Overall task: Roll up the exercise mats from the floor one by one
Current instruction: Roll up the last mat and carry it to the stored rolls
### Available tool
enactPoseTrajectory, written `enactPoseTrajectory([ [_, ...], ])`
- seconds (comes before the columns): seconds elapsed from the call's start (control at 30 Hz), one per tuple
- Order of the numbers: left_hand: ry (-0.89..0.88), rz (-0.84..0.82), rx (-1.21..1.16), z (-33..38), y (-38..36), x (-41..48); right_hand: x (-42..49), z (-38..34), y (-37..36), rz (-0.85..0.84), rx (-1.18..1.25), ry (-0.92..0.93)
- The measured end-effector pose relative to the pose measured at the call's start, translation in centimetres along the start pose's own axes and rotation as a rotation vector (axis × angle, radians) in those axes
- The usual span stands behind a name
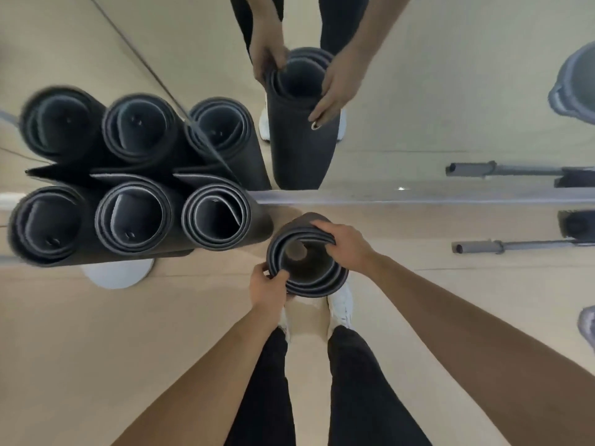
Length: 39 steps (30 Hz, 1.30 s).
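Rolled exercise mat (317, 284) stands on end on the floor (96, 349), just in front of the white shoes (341, 304) and close to the floor's far edge, where the mirror (450, 75) starts. Open end faces up; the coil layers are loose and uneven.

Left hand (269, 286) pinches the near-left rim, with the fingertips curled into the layers. Right hand (346, 246) clamps the far-right rim, fingers hooked over the top edge into the coil. Hands are apart, on opposite sides of the roll, both gripping it.

Three more rolled mats stand upright in a row along the same mirror edge, left of the held one: left mat (48, 223), middle mat (133, 217), right mat (215, 214). They touch each other; the right one is just beside the held roll.

White round base (117, 275) sits on the floor under that row. Barbell (515, 244) lies along the mirror edge at right, well apart from the mats.
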<state>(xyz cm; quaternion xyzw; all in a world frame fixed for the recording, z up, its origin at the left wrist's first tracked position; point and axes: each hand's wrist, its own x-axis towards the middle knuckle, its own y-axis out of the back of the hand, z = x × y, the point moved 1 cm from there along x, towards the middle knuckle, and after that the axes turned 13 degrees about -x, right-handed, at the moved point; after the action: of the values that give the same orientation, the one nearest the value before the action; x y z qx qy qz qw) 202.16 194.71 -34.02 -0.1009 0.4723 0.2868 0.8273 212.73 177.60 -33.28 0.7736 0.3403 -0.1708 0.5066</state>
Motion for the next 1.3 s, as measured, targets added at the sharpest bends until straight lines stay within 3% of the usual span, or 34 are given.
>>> enactPoseTrajectory([
  [0.2,-0.034,0.167,-0.153,1.7,-3.2,4.2,6.8,-0.1,0.7,0.168,0.029,0.056],
  [0.33,-0.034,0.250,-0.256,1.8,-4.2,4.6,6.9,-0.9,0.2,0.373,0.148,-0.161],
  [0.4,-0.022,0.269,-0.347,1.3,-5.0,4.2,6.2,-0.7,-0.8,0.337,0.286,-0.338],
  [0.5,0.027,0.227,-0.464,1.0,-5.8,4.0,5.3,0.2,-2.6,0.113,0.696,-0.562],
  [0.57,0.083,0.191,-0.492,1.4,-5.3,4.3,4.9,0.7,-3.2,0.008,0.923,-0.558],
  [0.67,0.143,0.097,-0.472,1.9,-4.3,4.9,5.1,0.6,-2.9,0.010,1.057,-0.508],
  [0.97,-0.034,0.085,-0.365,1.3,-4.4,5.1,4.2,-0.2,-3.6,0.095,1.107,-0.463],
  [1.1,-0.001,0.024,-0.363,0.6,-3.7,4.9,3.7,0.3,-3.9,0.082,0.995,-0.379],
  [1.3,0.091,0.074,-0.203,1.4,-3.4,4.8,3.4,0.9,-2.8,0.067,0.911,-0.470],
])
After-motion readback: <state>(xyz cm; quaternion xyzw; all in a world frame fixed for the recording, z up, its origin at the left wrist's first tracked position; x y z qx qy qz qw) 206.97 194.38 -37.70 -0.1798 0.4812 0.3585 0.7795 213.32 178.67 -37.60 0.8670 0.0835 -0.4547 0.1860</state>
